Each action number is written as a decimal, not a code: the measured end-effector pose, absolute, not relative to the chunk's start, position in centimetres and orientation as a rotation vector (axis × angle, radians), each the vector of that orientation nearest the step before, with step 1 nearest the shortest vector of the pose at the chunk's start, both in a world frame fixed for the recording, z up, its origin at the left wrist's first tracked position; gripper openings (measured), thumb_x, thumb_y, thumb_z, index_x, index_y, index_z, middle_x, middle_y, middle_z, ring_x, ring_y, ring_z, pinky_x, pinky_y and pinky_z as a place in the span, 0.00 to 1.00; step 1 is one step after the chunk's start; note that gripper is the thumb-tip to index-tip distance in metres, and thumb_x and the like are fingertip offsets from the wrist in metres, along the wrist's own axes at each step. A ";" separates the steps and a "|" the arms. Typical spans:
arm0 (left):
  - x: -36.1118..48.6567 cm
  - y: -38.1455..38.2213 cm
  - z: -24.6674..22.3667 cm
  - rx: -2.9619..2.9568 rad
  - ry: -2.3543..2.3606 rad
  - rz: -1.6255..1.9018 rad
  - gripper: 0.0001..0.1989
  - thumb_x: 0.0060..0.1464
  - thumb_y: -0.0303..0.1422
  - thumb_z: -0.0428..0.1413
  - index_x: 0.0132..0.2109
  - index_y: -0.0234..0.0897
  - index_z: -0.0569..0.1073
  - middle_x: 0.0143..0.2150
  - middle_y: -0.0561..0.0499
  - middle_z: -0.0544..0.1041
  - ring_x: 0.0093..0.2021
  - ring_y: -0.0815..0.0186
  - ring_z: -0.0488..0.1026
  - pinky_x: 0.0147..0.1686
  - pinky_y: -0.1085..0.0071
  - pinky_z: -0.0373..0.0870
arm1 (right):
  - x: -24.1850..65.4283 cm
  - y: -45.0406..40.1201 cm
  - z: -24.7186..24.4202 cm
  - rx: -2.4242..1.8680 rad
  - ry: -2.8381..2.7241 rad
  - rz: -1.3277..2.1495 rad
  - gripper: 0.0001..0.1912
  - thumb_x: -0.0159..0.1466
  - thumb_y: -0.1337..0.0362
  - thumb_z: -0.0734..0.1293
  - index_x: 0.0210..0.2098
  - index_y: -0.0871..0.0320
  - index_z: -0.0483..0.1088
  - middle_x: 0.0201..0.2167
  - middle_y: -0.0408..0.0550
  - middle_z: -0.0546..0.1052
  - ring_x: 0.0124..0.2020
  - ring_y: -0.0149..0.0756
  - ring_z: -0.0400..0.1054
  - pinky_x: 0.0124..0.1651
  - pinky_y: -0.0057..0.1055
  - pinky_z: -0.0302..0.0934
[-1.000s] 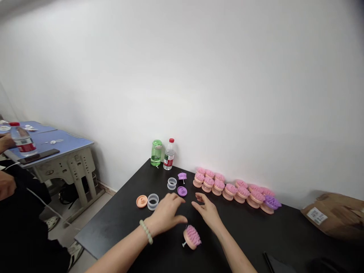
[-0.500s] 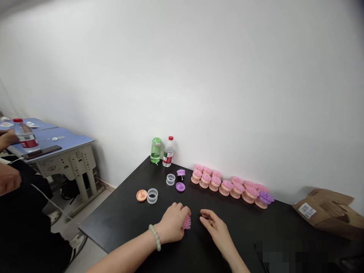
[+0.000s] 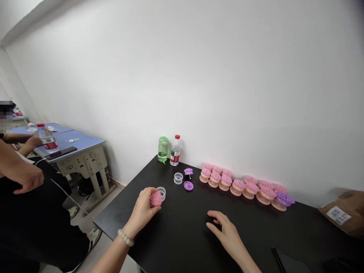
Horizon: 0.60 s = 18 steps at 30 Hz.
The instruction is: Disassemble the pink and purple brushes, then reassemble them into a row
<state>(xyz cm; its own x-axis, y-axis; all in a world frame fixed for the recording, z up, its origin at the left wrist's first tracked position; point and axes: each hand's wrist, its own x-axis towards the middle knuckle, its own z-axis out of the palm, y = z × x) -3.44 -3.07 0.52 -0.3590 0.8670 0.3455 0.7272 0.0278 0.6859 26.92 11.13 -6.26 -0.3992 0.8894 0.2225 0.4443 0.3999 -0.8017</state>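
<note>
My left hand [image 3: 143, 208], with a pale bead bracelet at the wrist, grips a pink bristled brush head [image 3: 156, 198] by its edges, bristles facing up toward me. Just behind it stands a clear plastic ring [image 3: 162, 192], partly covered by the brush head. Over the middle of the black table [image 3: 176, 242], my right hand [image 3: 224, 229] is held with fingers apart and nothing in them. Farther back are a second clear ring [image 3: 178, 178], a purple disc [image 3: 188, 185] and a purple bristled piece [image 3: 188, 172] with a stem.
Along the wall runs a double row of pink bristled brushes [image 3: 238, 185], with a purple bristled piece [image 3: 283, 199] at its right end. A green bottle [image 3: 163, 149] and a water bottle [image 3: 175, 151] stand at the back corner. A paper bag [image 3: 345, 212] lies right. People sit at left by blue desks [image 3: 85, 142].
My left hand has carried the pink brush head left to the near clear ring, and the orange disc there is now hidden. My right hand stays open. The view has shifted left.
</note>
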 end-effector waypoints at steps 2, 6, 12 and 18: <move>-4.9 -3.6 0.3 1.616 2.234 1.224 0.17 0.45 0.24 0.57 0.44 0.40 0.68 0.46 0.49 0.73 0.49 0.55 0.70 0.50 0.59 0.66 | 26.9 11.0 -6.2 -1.122 -2.028 0.850 0.16 0.54 0.54 0.67 0.40 0.52 0.78 0.47 0.51 0.79 0.42 0.46 0.74 0.47 0.40 0.70; -6.1 -4.1 0.4 1.564 2.319 1.175 0.15 0.46 0.27 0.58 0.43 0.40 0.68 0.44 0.49 0.73 0.46 0.55 0.71 0.46 0.61 0.67 | 27.0 11.1 -6.3 -1.107 -2.073 0.815 0.15 0.55 0.54 0.67 0.39 0.52 0.78 0.47 0.51 0.78 0.42 0.46 0.73 0.48 0.41 0.70; -5.1 -3.6 0.6 1.610 2.313 1.057 0.11 0.47 0.27 0.57 0.40 0.40 0.69 0.42 0.49 0.75 0.44 0.56 0.71 0.43 0.63 0.66 | 27.1 11.2 -6.7 -1.098 -2.109 0.788 0.14 0.55 0.54 0.66 0.38 0.51 0.78 0.48 0.51 0.78 0.45 0.47 0.73 0.49 0.42 0.69; -4.6 -3.3 1.6 1.624 2.294 1.277 0.12 0.54 0.34 0.55 0.46 0.41 0.68 0.47 0.47 0.75 0.49 0.55 0.71 0.48 0.60 0.67 | 27.1 11.3 -6.8 -1.080 -2.152 0.725 0.13 0.56 0.55 0.67 0.38 0.50 0.77 0.48 0.51 0.78 0.48 0.50 0.72 0.49 0.43 0.69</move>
<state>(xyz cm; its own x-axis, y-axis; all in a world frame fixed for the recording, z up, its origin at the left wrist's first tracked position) -4.63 -3.34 1.61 -0.4456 0.8037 0.3943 0.7584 0.1049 0.6433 27.08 11.25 -6.82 -0.4760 0.8342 0.2784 0.4960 0.5161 -0.6983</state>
